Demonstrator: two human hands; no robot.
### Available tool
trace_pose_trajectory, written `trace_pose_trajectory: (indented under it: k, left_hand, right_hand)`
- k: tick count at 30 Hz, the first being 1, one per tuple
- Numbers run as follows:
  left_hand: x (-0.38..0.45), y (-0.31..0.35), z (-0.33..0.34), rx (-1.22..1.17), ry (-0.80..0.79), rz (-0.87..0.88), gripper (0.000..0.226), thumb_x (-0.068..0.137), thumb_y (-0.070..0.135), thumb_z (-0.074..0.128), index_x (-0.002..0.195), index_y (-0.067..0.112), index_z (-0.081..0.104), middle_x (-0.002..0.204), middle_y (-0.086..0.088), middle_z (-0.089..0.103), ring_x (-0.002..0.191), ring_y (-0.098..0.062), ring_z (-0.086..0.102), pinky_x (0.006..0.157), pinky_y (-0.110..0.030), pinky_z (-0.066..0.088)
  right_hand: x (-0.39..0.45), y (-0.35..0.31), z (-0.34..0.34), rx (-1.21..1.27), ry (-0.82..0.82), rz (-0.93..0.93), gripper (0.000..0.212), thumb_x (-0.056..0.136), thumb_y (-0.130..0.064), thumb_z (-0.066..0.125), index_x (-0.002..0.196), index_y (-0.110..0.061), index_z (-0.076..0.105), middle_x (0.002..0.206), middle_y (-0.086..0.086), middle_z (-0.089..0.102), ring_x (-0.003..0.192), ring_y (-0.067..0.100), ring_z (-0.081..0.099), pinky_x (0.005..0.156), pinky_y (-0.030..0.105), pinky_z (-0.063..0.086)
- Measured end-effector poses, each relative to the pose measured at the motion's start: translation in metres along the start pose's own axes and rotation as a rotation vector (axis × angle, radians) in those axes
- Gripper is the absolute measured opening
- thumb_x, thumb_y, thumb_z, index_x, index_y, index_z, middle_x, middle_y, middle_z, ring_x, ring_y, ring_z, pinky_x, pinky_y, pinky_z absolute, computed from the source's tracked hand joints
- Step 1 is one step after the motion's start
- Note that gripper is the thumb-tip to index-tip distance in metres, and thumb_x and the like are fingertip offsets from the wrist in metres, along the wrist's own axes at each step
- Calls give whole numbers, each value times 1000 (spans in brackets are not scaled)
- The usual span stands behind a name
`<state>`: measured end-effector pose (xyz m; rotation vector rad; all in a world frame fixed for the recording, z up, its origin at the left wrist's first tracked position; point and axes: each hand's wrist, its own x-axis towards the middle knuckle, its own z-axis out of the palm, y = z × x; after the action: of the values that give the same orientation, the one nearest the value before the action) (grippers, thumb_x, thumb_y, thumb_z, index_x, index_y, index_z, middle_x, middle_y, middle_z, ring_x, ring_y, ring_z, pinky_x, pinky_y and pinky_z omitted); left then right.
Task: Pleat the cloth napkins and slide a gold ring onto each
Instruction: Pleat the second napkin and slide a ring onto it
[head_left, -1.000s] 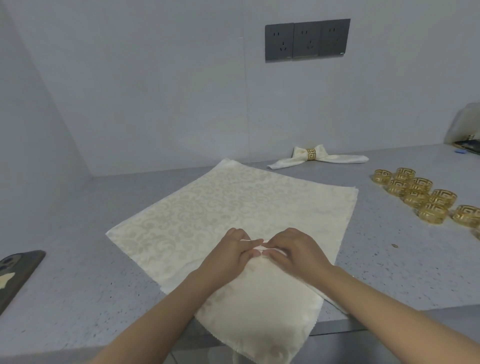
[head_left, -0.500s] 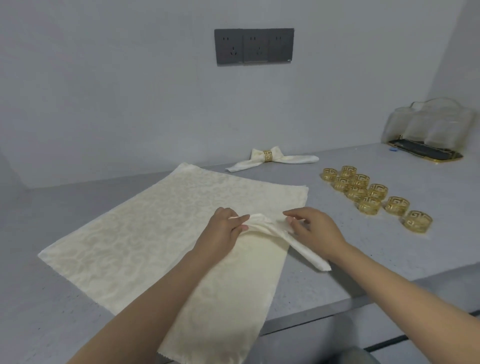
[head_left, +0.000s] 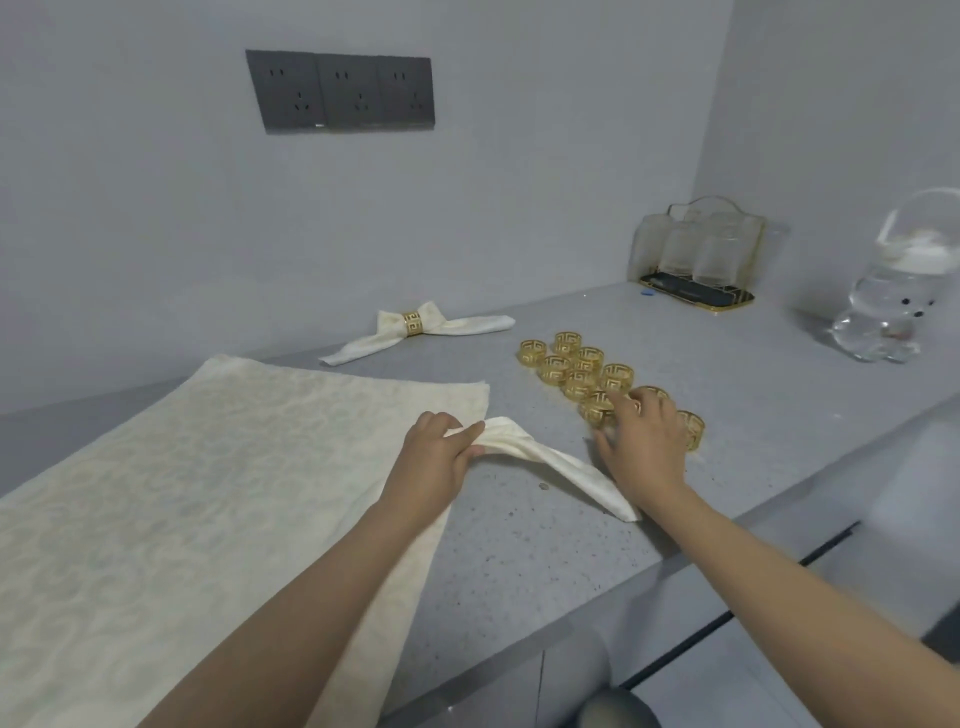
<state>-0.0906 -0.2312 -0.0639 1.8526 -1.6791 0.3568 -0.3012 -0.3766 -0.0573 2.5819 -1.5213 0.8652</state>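
My left hand (head_left: 436, 457) pinches a pleated cream napkin (head_left: 550, 460) at its gathered middle; one end trails right and down onto the grey counter (head_left: 519, 551). A flat patterned cream cloth (head_left: 208, 467) lies spread under my left forearm. My right hand (head_left: 644, 441) reaches over the near end of a cluster of several gold rings (head_left: 576, 364), fingers spread, fingertips touching a ring (head_left: 597, 410) without gripping it. A finished napkin (head_left: 457, 327) with a gold ring (head_left: 413, 323) on it lies by the back wall.
A gold wire rack of glasses (head_left: 696, 254) stands at the back right. A clear glass jar (head_left: 893, 291) sits at the far right. The counter's front edge (head_left: 649, 566) runs diagonally below my right arm. Wall sockets (head_left: 343, 91) are above.
My right hand let go of the pleated napkin and moved right onto the gold rings. My left hand kept its pinch on the pleats. The view swung right.
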Motion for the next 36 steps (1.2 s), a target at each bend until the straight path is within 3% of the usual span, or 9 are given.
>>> trace_pose_trajectory:
  k: [3,6,10,19,22,25,29,31,36]
  left_hand:
    - [4,2,10,6,-13,2,40,88,33,46,106,8,72,83,-13,63,76,-33,57,69,-37,49]
    - [6,0,14,14,-23,-17,32,86,26,56,107,9,72,83,-12,63,76,-33,57,68,-38,50]
    - [7,-4,14,19,-9,11,41,89,33,45,107,9,72,83,-11,62,74,-31,56,67,-36,49]
    - [2,-10,13,28,14,53,39,89,32,46,108,10,72,84,-10,62,74,-30,56,68,-33,48]
    - [-2,-16,6,44,34,60,39,89,31,45,108,10,72,85,-10,62,77,-28,55,69,-33,48]
    - [-10,-29,-9,69,61,32,40,90,32,44,109,11,72,87,-9,62,82,-24,50,72,-33,47]
    - [-25,-46,-34,80,91,-62,41,90,35,44,109,11,72,87,-9,62,82,-26,51,75,-31,46]
    - [-33,-55,-49,80,113,-109,41,90,36,45,108,11,72,86,-9,62,84,-23,48,77,-30,42]
    - [-56,-72,-79,83,119,-242,32,85,24,57,109,8,72,85,-9,61,85,-34,53,78,-34,41]
  right_hand:
    - [9,8,4,19,-78,26,58,88,-37,60,139,-16,44,137,13,45,126,31,36,102,41,30]
    - [18,11,12,-2,-106,14,60,88,-43,58,140,-16,43,130,12,53,121,30,43,100,39,33]
    - [27,12,16,-4,-89,42,59,89,-47,56,137,-15,45,127,10,57,118,29,47,100,38,33]
    - [32,8,20,23,-57,36,60,89,-48,56,137,-13,46,127,10,58,117,29,48,99,37,33]
    - [26,1,11,249,-98,55,63,90,-41,59,143,-13,39,135,13,48,122,29,44,99,36,35]
    - [19,-11,2,528,-156,41,58,87,-35,65,139,-16,46,139,11,45,124,25,45,101,34,37]
    - [6,-30,-6,801,-221,36,44,81,-26,73,121,-18,56,113,0,60,96,13,58,77,20,46]
    - [-3,-43,-13,913,-286,53,39,80,-22,74,113,-21,54,103,-6,60,90,13,60,73,21,47]
    - [-21,-64,-21,1001,-437,31,39,78,-12,75,109,-20,52,102,-4,60,86,12,61,65,21,50]
